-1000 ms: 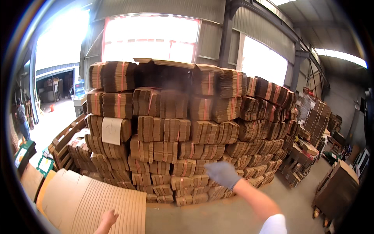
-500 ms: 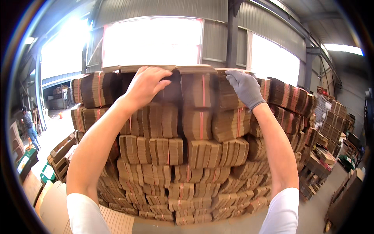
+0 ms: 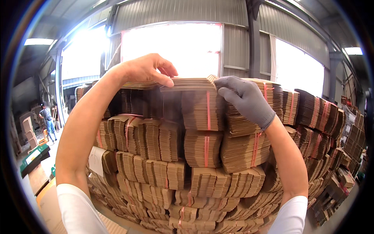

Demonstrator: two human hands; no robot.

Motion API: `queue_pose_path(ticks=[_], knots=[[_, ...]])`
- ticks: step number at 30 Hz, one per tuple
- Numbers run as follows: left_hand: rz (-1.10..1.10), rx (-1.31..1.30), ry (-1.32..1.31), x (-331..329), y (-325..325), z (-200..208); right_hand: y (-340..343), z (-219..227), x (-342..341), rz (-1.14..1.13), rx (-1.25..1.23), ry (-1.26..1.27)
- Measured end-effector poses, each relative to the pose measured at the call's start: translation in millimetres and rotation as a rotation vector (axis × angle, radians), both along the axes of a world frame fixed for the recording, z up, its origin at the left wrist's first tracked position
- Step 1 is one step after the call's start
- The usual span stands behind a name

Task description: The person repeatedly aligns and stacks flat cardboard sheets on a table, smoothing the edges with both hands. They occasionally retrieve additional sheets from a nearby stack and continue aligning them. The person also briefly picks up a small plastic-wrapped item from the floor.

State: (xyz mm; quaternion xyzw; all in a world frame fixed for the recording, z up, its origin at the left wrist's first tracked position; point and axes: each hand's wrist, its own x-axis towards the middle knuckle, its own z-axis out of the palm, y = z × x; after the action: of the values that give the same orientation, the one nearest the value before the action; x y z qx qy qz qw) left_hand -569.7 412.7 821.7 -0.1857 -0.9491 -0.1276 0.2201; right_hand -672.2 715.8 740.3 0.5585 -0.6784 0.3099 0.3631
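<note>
Atop a tall wall of bundled cardboard [image 3: 202, 111] lies a thin stack of cardboard sheets [image 3: 189, 84], level with my hands. My left hand [image 3: 150, 71], bare, is at the stack's left end, thumb against its near corner and fingers curled above. My right hand [image 3: 247, 97], in a grey glove, pinches the right end, where the top sheets bend up slightly. Pink straps [image 3: 208, 111] run around the bundles beneath. The far side of the stack is hidden, and so are some of my fingertips.
More strapped bundles [image 3: 317, 111] extend to the right. Bright window openings [image 3: 171, 48] and a grey steel column [image 3: 254, 43] stand behind. A person [image 3: 47, 119] is at the far left near a green box [image 3: 35, 158]. Flat cardboard [image 3: 50, 199] lies at lower left.
My hands have come closer together, now at either end of the middle stack of sheets. The right hand moved inward onto its end. The view has shifted, with the bundles appearing larger.
</note>
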Motion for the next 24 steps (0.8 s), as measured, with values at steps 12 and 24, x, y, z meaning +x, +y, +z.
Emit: queue_pose_path(ticks=[12, 24], knots=[[0.083, -0.633, 0.720, -8.4, 0.6, -5.7, -22.9, 48.9, -46.4, -0.108, -0.173, 0.130], [0.186, -0.203, 0.671, 40.9, -117.2, 46.8, -87.4, 147.3, -62.0, 0.334, -0.142, -0.189]])
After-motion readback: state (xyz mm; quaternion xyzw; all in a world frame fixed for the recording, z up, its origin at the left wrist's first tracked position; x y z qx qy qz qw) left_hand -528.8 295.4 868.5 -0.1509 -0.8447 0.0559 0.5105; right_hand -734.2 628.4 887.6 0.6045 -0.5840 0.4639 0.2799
